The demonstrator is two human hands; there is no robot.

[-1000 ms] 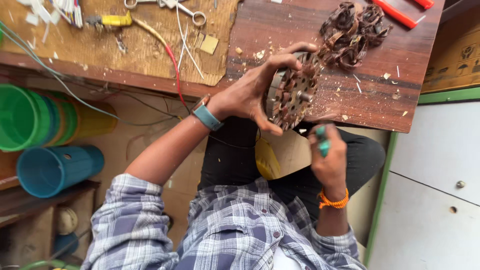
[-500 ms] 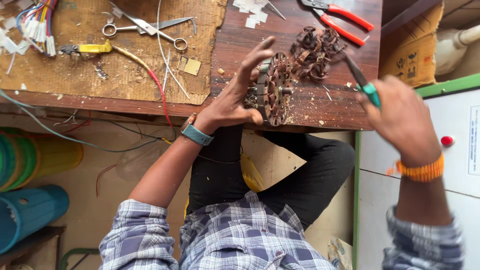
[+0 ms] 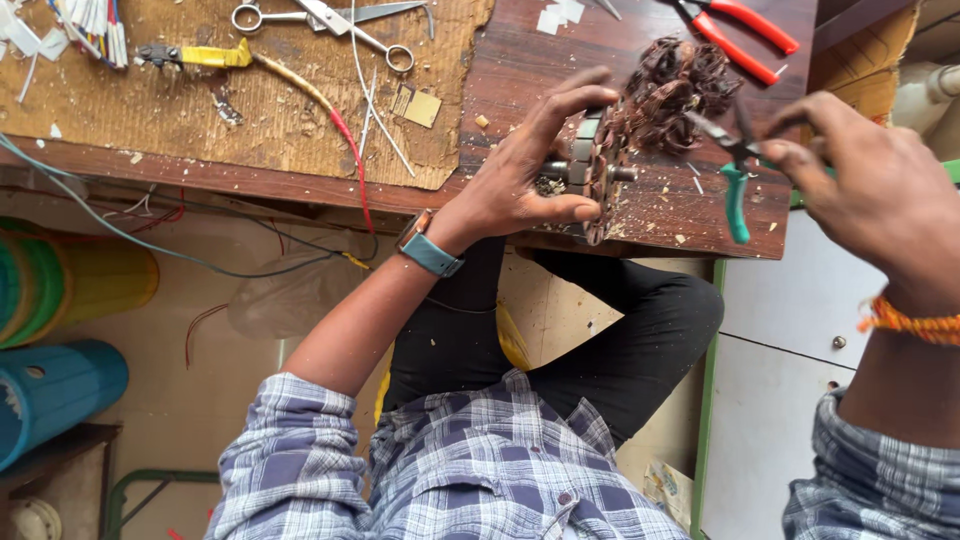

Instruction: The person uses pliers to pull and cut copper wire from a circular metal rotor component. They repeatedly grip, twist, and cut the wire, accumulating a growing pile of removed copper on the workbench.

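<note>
Left hand (image 3: 515, 185): clasped around a small motor stator (image 3: 592, 172), thumb under its lower rim, fingers spread over the upper edge, propping the piece on its side at the front edge of the dark wooden bench (image 3: 520, 70). Right hand (image 3: 870, 190): closed on a green-handled pair of pliers (image 3: 735, 165), the tips pointed toward the copper windings (image 3: 675, 80) that bulge from the stator's far face. Stator: ring of stacked metal plates with a short shaft stub at the centre; judged dense and heavy for its bulk, rigid, with rough edges that give a sure hold. Best taken by the outer rim of the plate stack, as the left hand does. Windings: thin, soft wire in tangled bunches; judged easily bent or snapped, a poor place to hold. Bench surface about the piece: scattered light chips and scraps. Further out: red-handled pliers (image 3: 745, 30) at the bench's far edge, just beyond the windings; a worn board (image 3: 250, 110) to the left bearing scissors (image 3: 320, 20), a yellow-handled tool (image 3: 195, 55), loose wires and a small square tag (image 3: 422, 106). Below the bench: stacked green and yellow buckets (image 3: 70, 285), a blue tub (image 3: 55, 390). On the left wrist a teal watch (image 3: 430, 250); on the right an orange thread band (image 3: 905, 322).
</note>
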